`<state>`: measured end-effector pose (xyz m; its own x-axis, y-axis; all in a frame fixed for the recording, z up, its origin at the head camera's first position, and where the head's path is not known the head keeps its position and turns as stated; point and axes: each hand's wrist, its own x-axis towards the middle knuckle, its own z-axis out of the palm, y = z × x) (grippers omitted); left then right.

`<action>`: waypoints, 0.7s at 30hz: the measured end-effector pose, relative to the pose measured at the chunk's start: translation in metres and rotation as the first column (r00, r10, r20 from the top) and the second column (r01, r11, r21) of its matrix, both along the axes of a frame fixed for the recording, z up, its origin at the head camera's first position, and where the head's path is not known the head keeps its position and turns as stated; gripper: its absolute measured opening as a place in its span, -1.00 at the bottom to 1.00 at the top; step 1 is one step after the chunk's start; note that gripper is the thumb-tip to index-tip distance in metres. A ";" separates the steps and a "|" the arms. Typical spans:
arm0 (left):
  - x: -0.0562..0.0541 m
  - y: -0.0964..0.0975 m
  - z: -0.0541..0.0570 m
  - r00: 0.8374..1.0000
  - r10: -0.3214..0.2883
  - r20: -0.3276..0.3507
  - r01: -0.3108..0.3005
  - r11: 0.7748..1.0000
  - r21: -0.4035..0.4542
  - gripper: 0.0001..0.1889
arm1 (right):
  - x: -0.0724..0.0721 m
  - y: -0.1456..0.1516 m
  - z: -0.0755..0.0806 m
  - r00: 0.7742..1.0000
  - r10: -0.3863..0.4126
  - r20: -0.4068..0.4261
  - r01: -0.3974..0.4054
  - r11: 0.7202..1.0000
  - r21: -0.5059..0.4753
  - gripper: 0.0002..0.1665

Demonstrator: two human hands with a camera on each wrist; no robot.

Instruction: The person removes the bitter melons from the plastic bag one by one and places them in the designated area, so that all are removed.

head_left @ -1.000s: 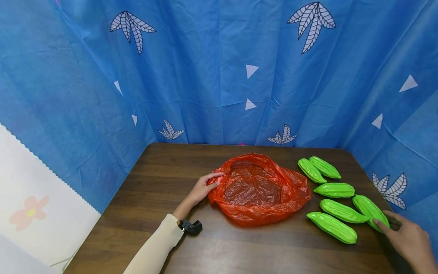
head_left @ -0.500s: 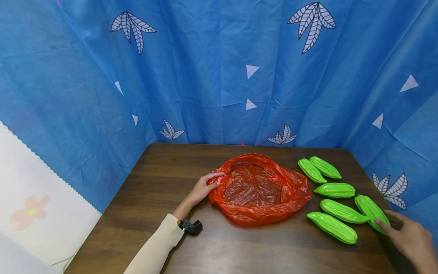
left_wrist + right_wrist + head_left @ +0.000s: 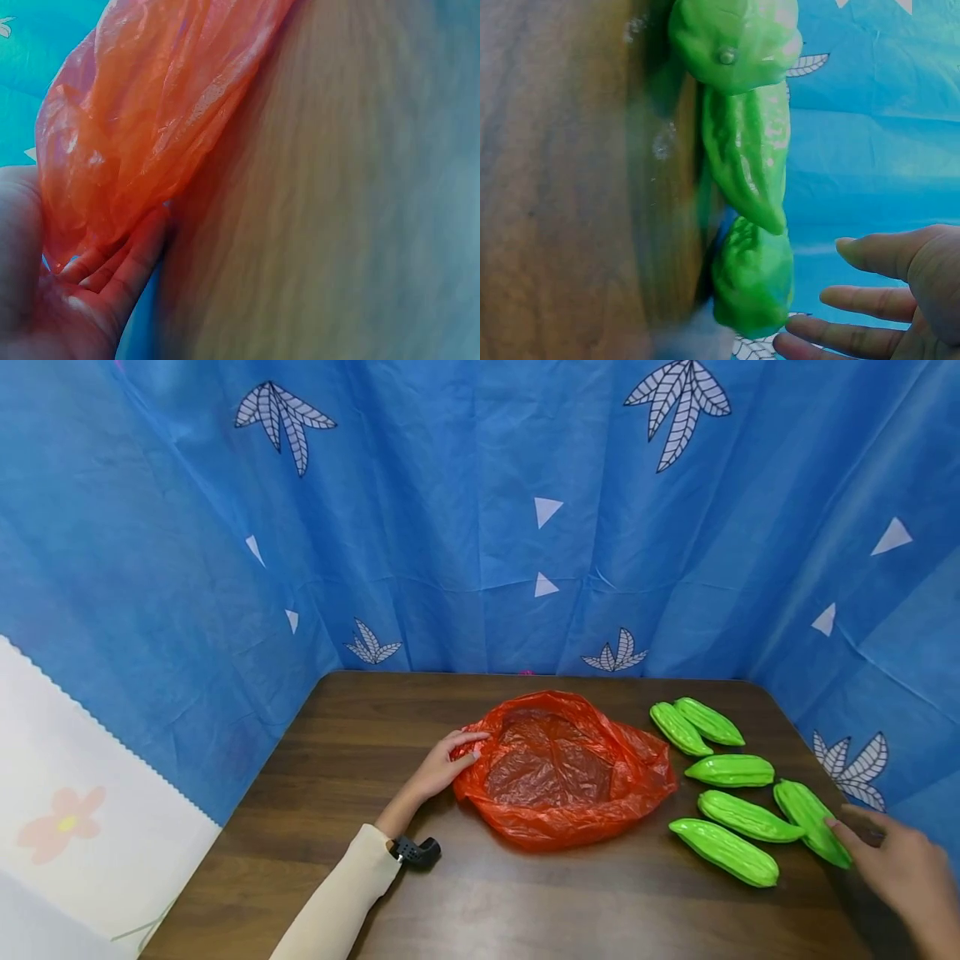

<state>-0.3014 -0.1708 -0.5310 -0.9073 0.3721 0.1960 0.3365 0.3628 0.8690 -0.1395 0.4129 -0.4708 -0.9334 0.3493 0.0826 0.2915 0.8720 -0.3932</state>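
Observation:
A thin red plastic bag [image 3: 573,835] lies on the table with its mouth spread wide. The left hand [image 3: 444,766] holds the bag's left rim; in the left wrist view the film runs between the thumb and the fingers [image 3: 124,274]. Several shiny green bitter gourds, ridged lengthwise, lie to the right of the bag. At the far right, the right hand [image 3: 896,856] is beside the rightmost bitter gourd [image 3: 810,820]. Its fingers and thumb are spread in the right wrist view, just off the end of the nearest gourd [image 3: 751,285].
A dark wood-grain table [image 3: 510,910] bears everything. Other bitter gourds [image 3: 727,853] lie close together near its right edge. A blue curtain [image 3: 450,510] with leaf prints hangs behind and at the sides. A black wrist device [image 3: 420,853] sits on the left forearm.
The rightmost bitter gourd has turned slightly and shifted a little beside the right hand. The left hand stays at the bag's rim. The whole head view has shifted slightly.

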 end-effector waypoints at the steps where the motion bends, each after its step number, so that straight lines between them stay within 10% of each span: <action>1: 0.000 -0.001 0.001 1.000 0.003 -0.008 -0.003 1.000 -0.018 -0.61 | 0.000 -0.001 0.002 1.000 0.006 -0.015 -0.005 1.000 0.012 -0.28; 21: -0.003 -0.039 0.037 0.991 0.053 -0.126 -0.088 0.951 -0.295 -0.44 | -0.034 -0.050 0.065 0.957 0.245 -0.155 -0.234 0.969 0.082 -0.24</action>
